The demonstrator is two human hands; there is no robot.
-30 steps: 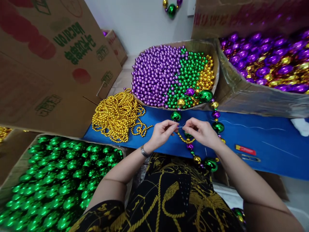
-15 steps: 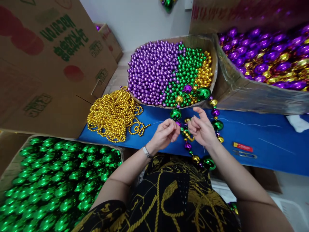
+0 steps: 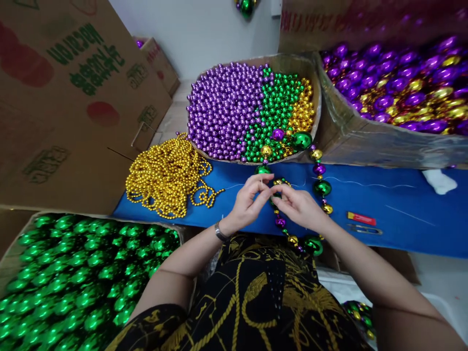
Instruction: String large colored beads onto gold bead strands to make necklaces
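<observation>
My left hand (image 3: 251,201) is closed, thumb and fingers pinching a thin white string (image 3: 234,186) that runs in from the gold bead strands. My right hand (image 3: 298,207) is closed too, its fingertips meeting those of the left at the string; the exact point of contact is too small to make out. Around and beneath both hands lies a strand of large green, purple and gold beads (image 3: 322,187), looping over the table edge and partly hidden by the fingers. To the left rests a heap of gold bead strands (image 3: 164,178).
Behind the hands, a box (image 3: 317,105) holds small purple, green and gold beads. A bigger box (image 3: 380,141) of purple and gold beads stands right. Large green beads (image 3: 91,273) fill a box at lower left. A red lighter (image 3: 361,218) and thread snips (image 3: 364,229) lie on the blue cloth (image 3: 398,195).
My right hand has moved left and its raised, spread fingers have closed, meeting the left hand's fingertips. The whole view has shifted slightly.
</observation>
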